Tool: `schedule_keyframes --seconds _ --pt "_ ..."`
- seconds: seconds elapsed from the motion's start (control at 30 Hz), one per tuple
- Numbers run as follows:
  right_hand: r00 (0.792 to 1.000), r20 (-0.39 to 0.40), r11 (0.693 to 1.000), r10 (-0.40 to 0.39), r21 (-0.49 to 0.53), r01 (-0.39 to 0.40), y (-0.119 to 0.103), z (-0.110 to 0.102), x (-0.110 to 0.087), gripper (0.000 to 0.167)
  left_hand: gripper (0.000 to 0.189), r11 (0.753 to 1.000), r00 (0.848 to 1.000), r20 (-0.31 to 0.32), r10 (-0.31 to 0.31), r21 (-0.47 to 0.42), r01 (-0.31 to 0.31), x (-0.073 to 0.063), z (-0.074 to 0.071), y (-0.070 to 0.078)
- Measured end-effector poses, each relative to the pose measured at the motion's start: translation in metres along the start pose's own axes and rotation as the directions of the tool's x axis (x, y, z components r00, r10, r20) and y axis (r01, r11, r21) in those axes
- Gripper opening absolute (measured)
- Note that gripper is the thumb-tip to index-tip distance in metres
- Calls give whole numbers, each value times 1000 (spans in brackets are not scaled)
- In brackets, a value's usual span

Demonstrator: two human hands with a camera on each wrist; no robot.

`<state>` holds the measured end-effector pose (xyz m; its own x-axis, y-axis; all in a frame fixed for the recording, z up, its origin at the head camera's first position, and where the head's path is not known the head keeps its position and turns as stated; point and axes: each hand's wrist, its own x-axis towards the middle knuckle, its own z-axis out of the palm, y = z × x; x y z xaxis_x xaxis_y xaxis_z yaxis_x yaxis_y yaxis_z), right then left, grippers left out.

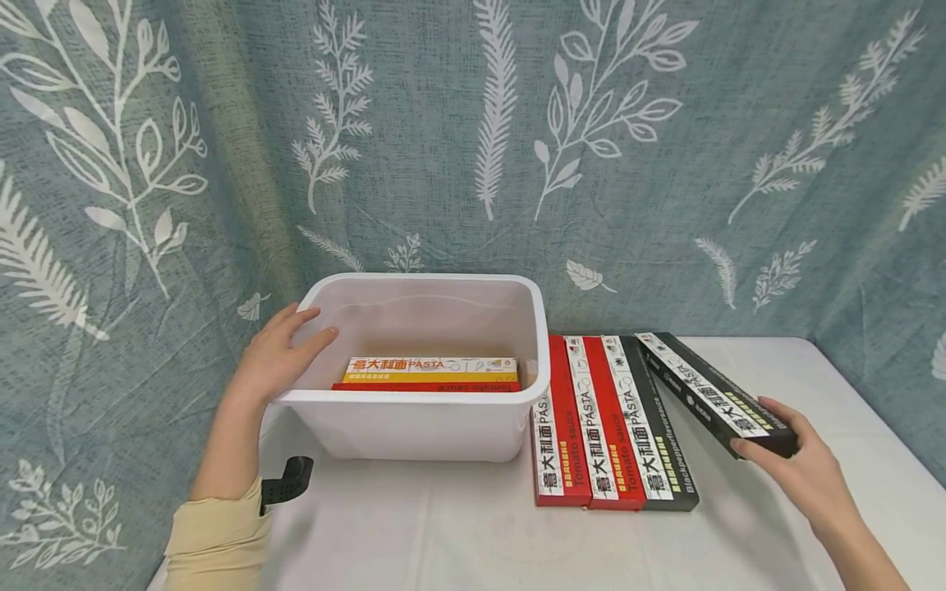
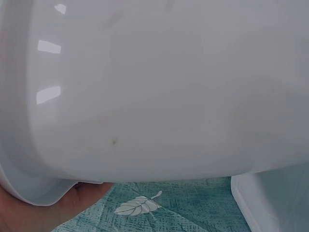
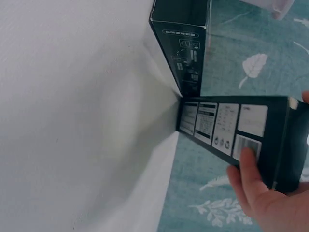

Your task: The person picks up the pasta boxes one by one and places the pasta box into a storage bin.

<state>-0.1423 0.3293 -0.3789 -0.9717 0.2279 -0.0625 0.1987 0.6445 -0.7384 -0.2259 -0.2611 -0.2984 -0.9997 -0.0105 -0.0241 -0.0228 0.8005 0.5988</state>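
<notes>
My right hand grips the near end of a black pasta box. That end is raised and the box slants down to its far end; white label panels show on its underside in the right wrist view. My left hand holds the left rim of a white plastic bin, with the thumb over the inside. In the left wrist view, the bin's outer wall hides much of that hand. Inside the bin lie a yellow-and-white pasta box and a red tomato sauce box.
Right of the bin, two red pasta boxes and another black pasta box lie side by side on the white-covered table. A blue-green leaf-patterned curtain hangs behind the table and at its sides.
</notes>
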Motion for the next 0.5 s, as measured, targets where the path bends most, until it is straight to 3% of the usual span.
schedule_keyframes --seconds 0.17,0.33,0.5 --pt "987 -161 994 18 113 0 -1 5 -2 74 77 1000 1000 2 1 1 -1 1 0 -1" --pt "962 -272 976 34 217 27 -5 9 -3 63 77 1000 1000 -3 10 0 -10 1 0 -3" --pt "918 -388 923 78 377 81 -15 10 -1 56 77 1000 1000 -2 13 -4 -13 1 0 -4"
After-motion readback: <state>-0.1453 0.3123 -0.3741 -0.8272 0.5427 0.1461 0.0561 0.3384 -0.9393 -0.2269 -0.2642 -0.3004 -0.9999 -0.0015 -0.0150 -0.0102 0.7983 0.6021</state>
